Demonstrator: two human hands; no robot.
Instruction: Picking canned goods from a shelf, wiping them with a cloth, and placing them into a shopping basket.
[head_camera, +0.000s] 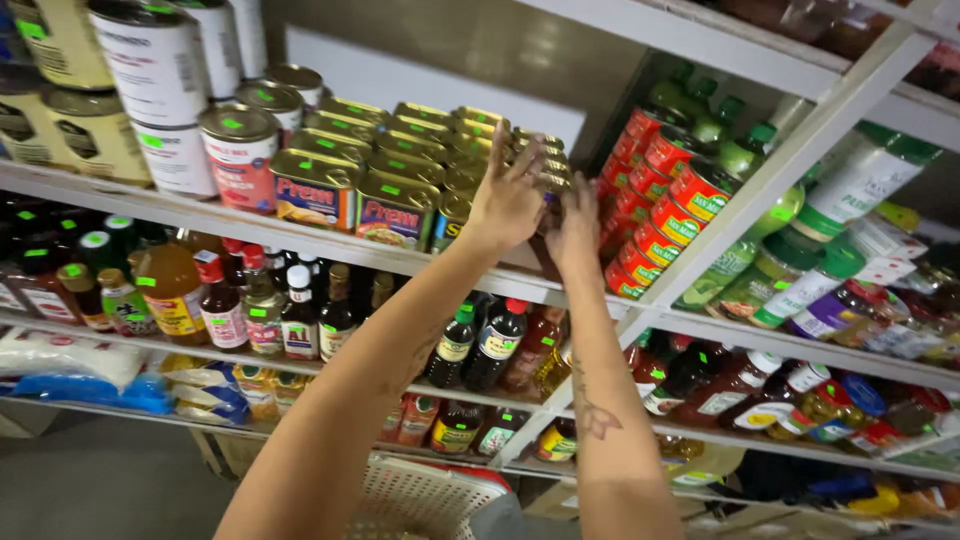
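Up at the shelf, both my hands are on the same small stack of tins. My left hand (507, 195) lies flat, fingers spread wide, against the near side of the stack, and my right hand (572, 225) presses in from the other side, fingers curled round the corner. So the hold is a two-sided squeeze on the tins (552, 178), not a wrapped grasp; I cannot tell whether any tin has lifted off the shelf board (250, 232).

These are squat, rounded-rectangular metal tins with gold lids and green price dots. I judge them stiff, fairly heavy for their size and smooth-sided, so a stack squeezed from the sides could slip or shear apart between layers. Taking the flat long sides, or putting a palm underneath, looks safer than pinching the corners.

Just left of my left hand stand more of the same kind, blue-and-yellow-labelled tins (397, 212) in rows. Right of my right hand, red cans (668, 190) lie stacked on their sides, with green bottles (740, 155) behind. Below my forearms run rows of dark sauce bottles (478, 345), and lower still a white basket (420, 495).

My hands cover most of the held stack, so its label and count are hidden. The basket is cut off at the bottom edge.
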